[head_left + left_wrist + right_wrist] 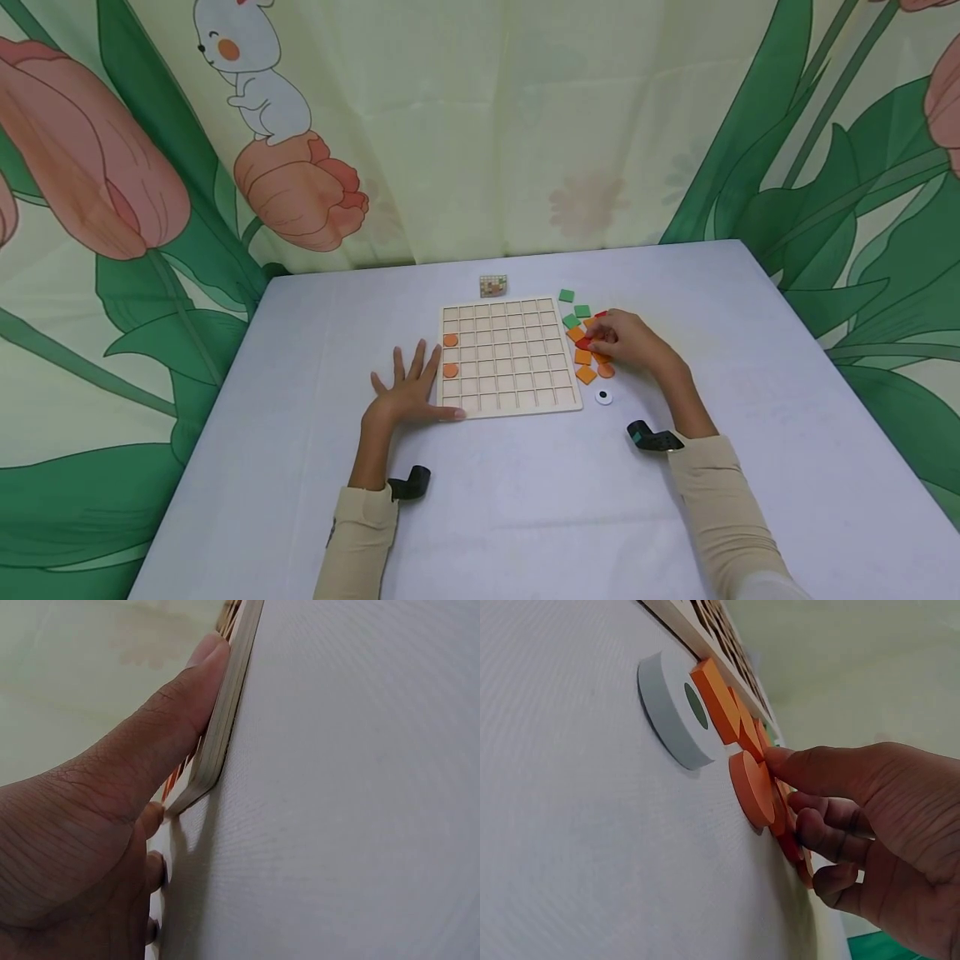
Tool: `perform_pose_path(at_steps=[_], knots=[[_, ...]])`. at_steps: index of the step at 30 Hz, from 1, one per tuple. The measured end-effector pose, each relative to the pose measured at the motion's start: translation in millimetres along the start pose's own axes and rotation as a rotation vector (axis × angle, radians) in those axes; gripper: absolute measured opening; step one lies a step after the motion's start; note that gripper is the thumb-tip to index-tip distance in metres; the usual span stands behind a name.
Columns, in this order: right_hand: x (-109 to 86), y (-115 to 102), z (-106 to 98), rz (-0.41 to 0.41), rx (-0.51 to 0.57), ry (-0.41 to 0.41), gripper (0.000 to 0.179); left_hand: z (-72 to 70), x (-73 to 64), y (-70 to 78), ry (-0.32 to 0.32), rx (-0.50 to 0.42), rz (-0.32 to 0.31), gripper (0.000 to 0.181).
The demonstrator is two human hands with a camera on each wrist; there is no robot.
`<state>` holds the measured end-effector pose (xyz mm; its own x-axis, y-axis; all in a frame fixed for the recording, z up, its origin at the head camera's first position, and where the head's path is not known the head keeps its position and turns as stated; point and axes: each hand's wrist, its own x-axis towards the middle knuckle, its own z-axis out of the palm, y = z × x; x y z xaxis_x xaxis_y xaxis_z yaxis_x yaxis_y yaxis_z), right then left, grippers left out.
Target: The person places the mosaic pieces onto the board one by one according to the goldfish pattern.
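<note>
A pale wooden grid board (510, 362) lies flat on the table, with two orange round pieces (450, 371) in its left column. Fingers spread, my left hand (405, 396) is at the board's front left corner; in the left wrist view its thumb (169, 705) presses along the edge. My right hand (630, 337) reaches into the loose pieces right of the board, fingers bent over red tiles (582, 343) and orange tiles (586, 375). The right wrist view has its thumb tip right at the orange pieces (751, 787); I cannot tell whether it pinches one.
Several green tiles (567, 295) lie by the board's far right corner. A white disc with a black dot (603, 397) sits in front of the pile. Behind the board is a small patterned card (492, 286). A printed curtain (480, 125) hangs behind the white-covered table (525, 500).
</note>
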<state>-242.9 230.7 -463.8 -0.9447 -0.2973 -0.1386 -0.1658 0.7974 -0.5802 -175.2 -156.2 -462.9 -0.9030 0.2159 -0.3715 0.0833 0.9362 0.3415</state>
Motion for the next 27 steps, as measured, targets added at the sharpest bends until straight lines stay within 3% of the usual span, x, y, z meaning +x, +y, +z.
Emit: perform_pose_path(at_steps=[13, 19, 24, 27], knots=[[-0.9, -3, 7, 0.008, -0.025, 0.015, 0.032, 3.7, -1.1, -1.2, -0.014, 0.007, -0.006, 0.122], [0.4, -7, 9, -0.019, -0.103, 0.07, 0.027, 0.7, -1.7, -1.0, 0.001, 0.003, 0.005, 0.122], [2.0, -10, 10, 0.013, -0.156, 0.12, 0.035, -1.3, -0.5, -1.6, -0.008, -0.003, 0.002, 0.123], [0.6, -10, 8, 0.001, -0.151, 0.106, 0.035, -1.4, 0.2, -1.6, -0.016, 0.0, 0.0, 0.123]])
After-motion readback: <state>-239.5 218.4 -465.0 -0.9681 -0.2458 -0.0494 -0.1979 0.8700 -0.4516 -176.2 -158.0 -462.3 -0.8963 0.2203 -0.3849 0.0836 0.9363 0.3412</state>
